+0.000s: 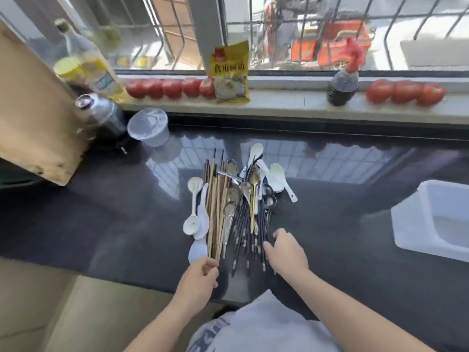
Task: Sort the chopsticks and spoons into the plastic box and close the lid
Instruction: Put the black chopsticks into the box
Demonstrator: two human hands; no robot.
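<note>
A heap of cutlery lies mid-counter: light wooden chopsticks (215,214) on the left, dark chopsticks (250,237) on the right, metal spoons (243,189) between them and white ceramic spoons (276,177) at both sides. My left hand (200,278) pinches the near ends of the wooden chopsticks. Resting on the near ends of the dark chopsticks is my right hand (286,252), fingers curled over them. The white plastic box (431,219) stands open at the right edge, apart from the heap. No lid is visible.
The dark glossy counter (114,212) has a wooden board (33,118), bottles (101,115) and a clear plastic cup (148,127) at the back left. Tomatoes (170,87), a yellow packet (231,72) and a sauce bottle (342,85) line the windowsill.
</note>
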